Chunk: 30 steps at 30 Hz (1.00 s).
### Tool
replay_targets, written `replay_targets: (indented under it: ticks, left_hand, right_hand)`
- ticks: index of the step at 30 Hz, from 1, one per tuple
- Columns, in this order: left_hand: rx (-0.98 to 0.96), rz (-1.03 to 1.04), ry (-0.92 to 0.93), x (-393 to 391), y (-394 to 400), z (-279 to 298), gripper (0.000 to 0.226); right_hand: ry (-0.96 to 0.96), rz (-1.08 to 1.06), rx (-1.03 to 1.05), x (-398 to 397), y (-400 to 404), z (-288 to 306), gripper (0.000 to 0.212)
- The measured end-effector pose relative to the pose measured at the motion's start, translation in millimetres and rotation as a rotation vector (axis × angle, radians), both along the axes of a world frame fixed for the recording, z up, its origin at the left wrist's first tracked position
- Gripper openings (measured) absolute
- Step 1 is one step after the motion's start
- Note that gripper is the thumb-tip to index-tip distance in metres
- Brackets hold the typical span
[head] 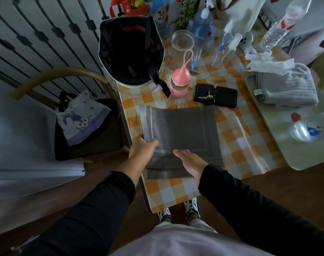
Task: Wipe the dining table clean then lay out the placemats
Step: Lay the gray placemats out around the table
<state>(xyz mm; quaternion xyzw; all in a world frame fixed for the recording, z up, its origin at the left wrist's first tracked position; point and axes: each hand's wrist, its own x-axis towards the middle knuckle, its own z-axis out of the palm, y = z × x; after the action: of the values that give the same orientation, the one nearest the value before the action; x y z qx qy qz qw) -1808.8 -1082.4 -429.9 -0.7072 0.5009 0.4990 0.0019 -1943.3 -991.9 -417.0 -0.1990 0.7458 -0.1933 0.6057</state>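
Grey woven mesh placemats, stacked on the orange-checked desk: judged light, thin, floppy, slippery; left edge pinched by left hand, near edge pressed flat under open right hand.

A black helmet sits upturned at the far left corner. Beside it stands a pink bottle. A black phone lies flat, keys on top. A folded grey towel rests on a pale tray.
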Motion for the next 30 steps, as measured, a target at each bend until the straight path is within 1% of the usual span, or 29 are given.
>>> replay_targets:
  ticks: [4,5,7,9,10,11,13,14,15,17,19,22,24,30]
  left_hand:
    - [0.046,-0.006,0.012,7.3,-2.4,-5.4,0.059]
    - [0.047,0.008,0.042,10.2,-2.3,-6.7,0.059]
    - [0.062,0.05,0.124,14.4,-0.1,-3.8,0.054]
    - [0.1,0.129,0.21,20.8,3.6,-1.4,0.051]
    - [0.134,0.18,0.262,23.5,6.0,0.9,0.052]
    - [0.169,0.226,0.323,27.0,8.2,2.4,0.047]
    - [0.219,0.281,0.409,34.1,13.1,12.2,0.029]
    - [0.234,0.304,0.436,39.1,15.7,15.7,0.026]
    - [0.241,0.318,0.46,45.2,18.2,17.9,0.029]
    - [0.246,0.342,0.485,59.1,24.3,24.3,0.039]
    - [0.238,0.349,0.504,72.7,32.3,31.7,0.038]
    - [0.212,0.41,0.556,89.3,48.1,41.4,0.032]
    - [0.178,0.485,0.6,98.2,62.8,48.7,0.028]
    - [0.098,0.753,0.735,119.1,120.8,75.9,0.02]
  right_hand:
    - [-0.003,0.016,0.043,-0.8,4.7,1.3,0.05]
    - [0.023,0.022,0.035,-0.5,5.6,1.7,0.051]
    - [0.083,-0.041,0.041,-2.2,6.4,-0.6,0.055]
    - [0.16,-0.083,0.012,-1.6,4.7,2.0,0.046]
    - [0.211,-0.057,0.001,-1.5,4.0,5.4,0.04]
    - [0.262,-0.022,-0.02,-2.3,3.5,8.5,0.038]
    - [0.34,0.047,-0.077,-2.9,1.6,19.3,0.041]
    - [0.353,0.078,-0.102,-2.4,0.7,24.5,0.043]
    - [0.36,0.108,-0.125,-1.2,-0.2,29.2,0.045]
    - [0.366,0.167,-0.165,2.8,-3.3,37.9,0.047]
    - [0.355,0.224,-0.217,10.2,-6.0,46.1,0.048]
    - [0.271,0.318,-0.3,23.5,-8.7,55.3,0.058]
    - [0.24,0.387,-0.349,33.3,-7.4,62.6,0.059]
    - [0.237,0.621,-0.486,53.7,4.0,72.8,0.061]
